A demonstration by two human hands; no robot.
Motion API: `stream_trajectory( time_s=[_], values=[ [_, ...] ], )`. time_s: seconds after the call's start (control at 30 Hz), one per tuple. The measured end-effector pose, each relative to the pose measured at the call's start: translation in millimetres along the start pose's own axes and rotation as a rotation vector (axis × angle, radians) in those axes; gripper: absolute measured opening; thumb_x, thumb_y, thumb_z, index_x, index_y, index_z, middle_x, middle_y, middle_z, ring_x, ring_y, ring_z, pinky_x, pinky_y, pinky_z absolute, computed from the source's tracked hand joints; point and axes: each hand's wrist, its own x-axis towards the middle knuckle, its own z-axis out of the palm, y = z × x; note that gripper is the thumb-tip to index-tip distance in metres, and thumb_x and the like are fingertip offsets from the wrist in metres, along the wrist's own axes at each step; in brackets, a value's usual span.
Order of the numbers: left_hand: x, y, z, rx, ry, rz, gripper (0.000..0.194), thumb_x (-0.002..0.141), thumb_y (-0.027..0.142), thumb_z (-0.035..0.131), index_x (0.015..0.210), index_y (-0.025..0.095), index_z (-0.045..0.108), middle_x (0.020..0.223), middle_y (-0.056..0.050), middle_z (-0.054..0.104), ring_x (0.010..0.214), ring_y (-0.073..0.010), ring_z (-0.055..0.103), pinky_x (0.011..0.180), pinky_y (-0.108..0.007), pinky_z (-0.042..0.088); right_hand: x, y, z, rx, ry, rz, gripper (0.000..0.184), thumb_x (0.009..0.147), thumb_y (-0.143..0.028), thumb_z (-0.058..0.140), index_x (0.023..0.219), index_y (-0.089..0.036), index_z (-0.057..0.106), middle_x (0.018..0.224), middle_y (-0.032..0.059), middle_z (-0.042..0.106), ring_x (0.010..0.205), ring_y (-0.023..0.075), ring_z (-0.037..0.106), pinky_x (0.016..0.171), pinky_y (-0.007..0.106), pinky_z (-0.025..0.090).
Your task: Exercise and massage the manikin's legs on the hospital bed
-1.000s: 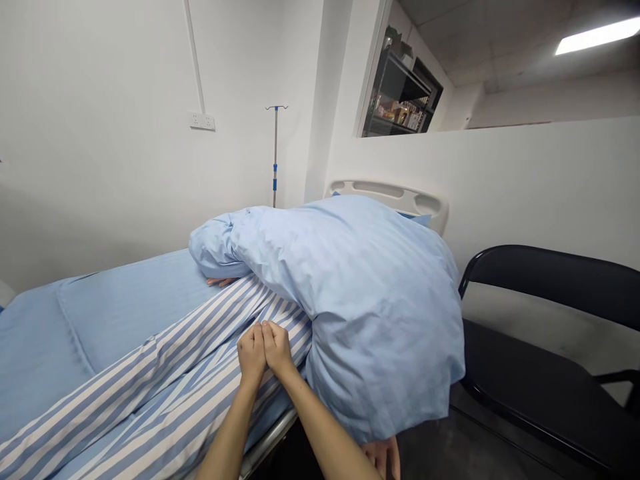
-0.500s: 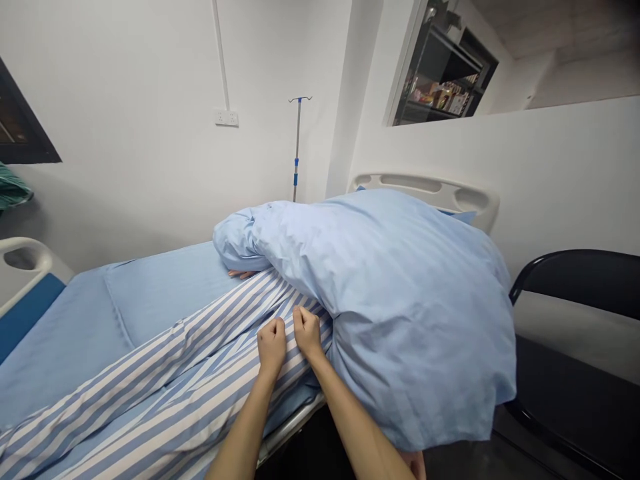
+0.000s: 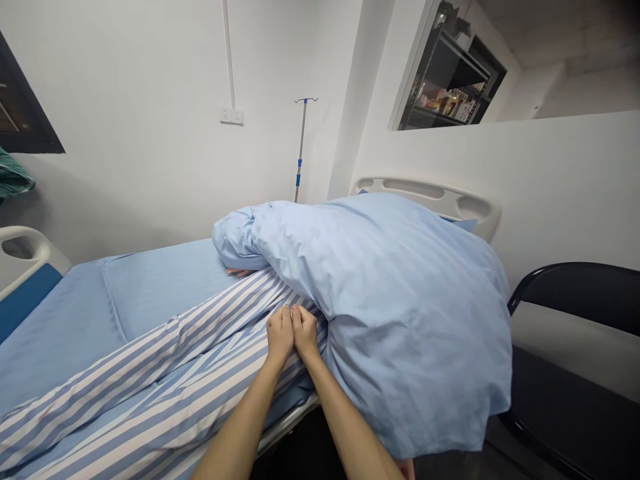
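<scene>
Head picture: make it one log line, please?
left hand: fist, over blue-white striped trousers | right hand: fist, alongside, near puffy light-blue cloth quilt | rest: black folding chair

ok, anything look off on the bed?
Yes, the quilt: heaped toward the headboard and overhanging the near side of the bed, so it looks askew, with most of the striped trousers uncovered. No spill or damage visible.
</scene>
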Motion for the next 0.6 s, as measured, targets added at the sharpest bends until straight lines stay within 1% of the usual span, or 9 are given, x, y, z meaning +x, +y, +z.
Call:
stream_trajectory(
  time_s=[0.1,0.2,0.33,0.43,0.5,0.57,0.6],
  values=[
    [-4.4,-8.1,8.1,0.142,-0.031,0.012,0.035,0.089,0.03,0.033,0.067,0.017,0.057,0.063,-0.004,0.06,0.059,-0.0123,0.053,0.058,-0.024,0.033,0.0,2.6,-1.1,0.031,0.012,0.03,0.038,0.087,-0.038,0.036,0.055,-0.018,0.038,0.05,-0.003,0.042,0.05,0.0093,0.035,0.05,0.023,0.027],
    [-7.3,-10.5,9.6,0.234,-0.027,0.02,0.032,0.089,0.027,0.036,0.074,0.017,0.061,0.069,-0.006,0.064,0.064,-0.0133,0.057,0.061,-0.025,0.034,2.3,1.9,-2.6,0.058,-0.014,0.034,0.038,0.086,-0.04,0.036,0.055,-0.018,0.037,0.05,-0.0029,0.042,0.051,0.0094,0.035,0.05,0.023,0.028],
    [-9.8,-3.5,6.1,0.347,-0.045,-0.017,0.037,0.091,0.026,0.032,0.074,0.017,0.063,0.071,-0.007,0.066,0.066,-0.0142,0.058,0.062,-0.026,0.034,13.7,-12.9,-11.0,0.003,-0.104,-0.013,0.04,0.085,-0.041,0.036,0.053,-0.018,0.038,0.047,-0.0037,0.04,0.049,0.0091,0.035,0.048,0.023,0.027],
    [-12.8,-0.6,4.7,0.448,-0.09,-0.013,0.036,0.091,0.025,0.032,0.079,0.019,0.065,0.078,-0.008,0.068,0.072,-0.0159,0.06,0.065,-0.027,0.034,24.1,-23.8,-21.3,-0.062,-0.108,-0.067,0.04,0.085,-0.043,0.037,0.054,-0.018,0.041,0.048,-0.0044,0.039,0.049,0.0091,0.034,0.049,0.023,0.027],
    [-14.4,-2.0,4.8,0.469,-0.127,0.006,0.035,0.09,0.026,0.032,0.084,0.02,0.066,0.084,-0.008,0.068,0.078,-0.0171,0.06,0.068,-0.028,0.035,27.8,-19.9,-25.4,-0.064,-0.093,-0.052,0.039,0.085,-0.045,0.036,0.057,-0.018,0.043,0.049,-0.0033,0.041,0.051,0.0102,0.036,0.05,0.022,0.029],
    [-14.9,-4.6,5.6,0.443,-0.133,-0.028,0.04,0.091,0.029,0.028,0.085,0.021,0.066,0.085,-0.008,0.069,0.08,-0.0177,0.06,0.069,-0.028,0.035,27.6,-6.1,-25.0,-0.082,-0.136,-0.007,0.04,0.082,-0.047,0.037,0.056,-0.018,0.045,0.05,-0.0006,0.046,0.052,0.0117,0.038,0.051,0.023,0.032],
    [-14.9,-5.6,6.3,0.428,-0.132,-0.05,0.041,0.091,0.03,0.027,0.086,0.021,0.067,0.086,-0.008,0.069,0.081,-0.018,0.06,0.07,-0.029,0.036,26.1,2.8,-23.4,-0.095,-0.113,0.033,0.042,0.081,-0.048,0.036,0.055,-0.018,0.045,0.05,0.0009,0.048,0.053,0.0127,0.04,0.051,0.024,0.033]
  ],
)
